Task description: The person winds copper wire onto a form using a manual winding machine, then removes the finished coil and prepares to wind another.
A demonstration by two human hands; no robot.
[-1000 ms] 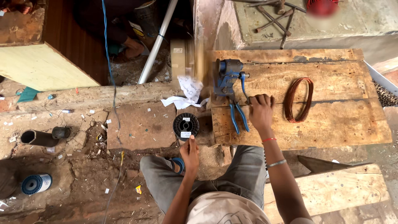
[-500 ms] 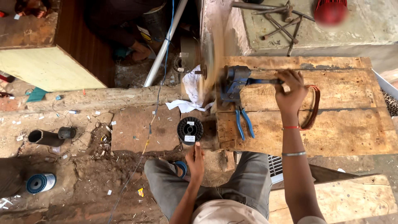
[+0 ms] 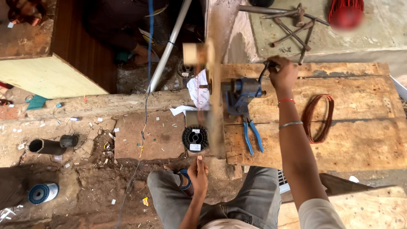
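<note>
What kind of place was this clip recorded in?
Probably a small, rough motor-rewinding or repair workshop. The right hand turns a blue hand-cranked winder on a worn wooden bench, a coil of copper wire lies beside it, and wire spools sit on the littered ground.

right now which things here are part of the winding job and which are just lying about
In use:
right hand on the blue winder crank
left hand by the black spool
spinning wooden former

Lying about:
blue pliers
copper wire coil
black pipe
blue spool
</note>
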